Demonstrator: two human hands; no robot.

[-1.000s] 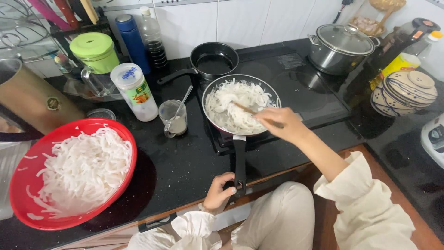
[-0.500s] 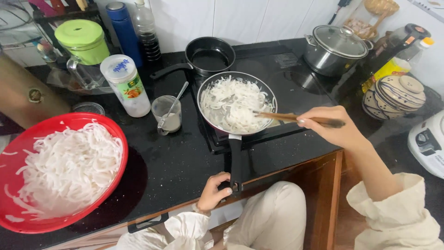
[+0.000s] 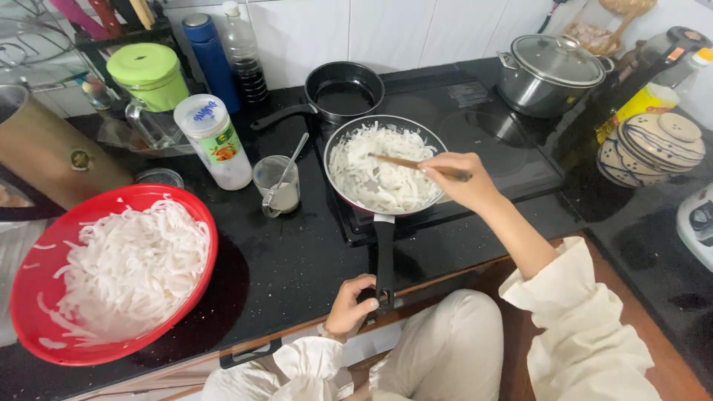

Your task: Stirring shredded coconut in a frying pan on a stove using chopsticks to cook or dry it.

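From the head camera, a frying pan (image 3: 385, 165) sits on the black cooktop (image 3: 475, 126) at the middle of the dark counter (image 3: 297, 260), filled with pale white strips (image 3: 379, 174) that look soft, limp and light, likely to slip and clump rather than lift cleanly. The pan itself seems rigid and fairly heavy; its long black handle (image 3: 384, 252), pointing toward the person, is the sensible place to take hold. The left hand (image 3: 349, 303) has its fingers curled closed around the end of that handle. The right hand (image 3: 462, 180) pinches wooden chopsticks (image 3: 405, 162), fingers closed on them, tips down among the strips; how tightly is hard to judge from this angle. A red bowl (image 3: 30, 297) of more strips sits at the left, well apart.
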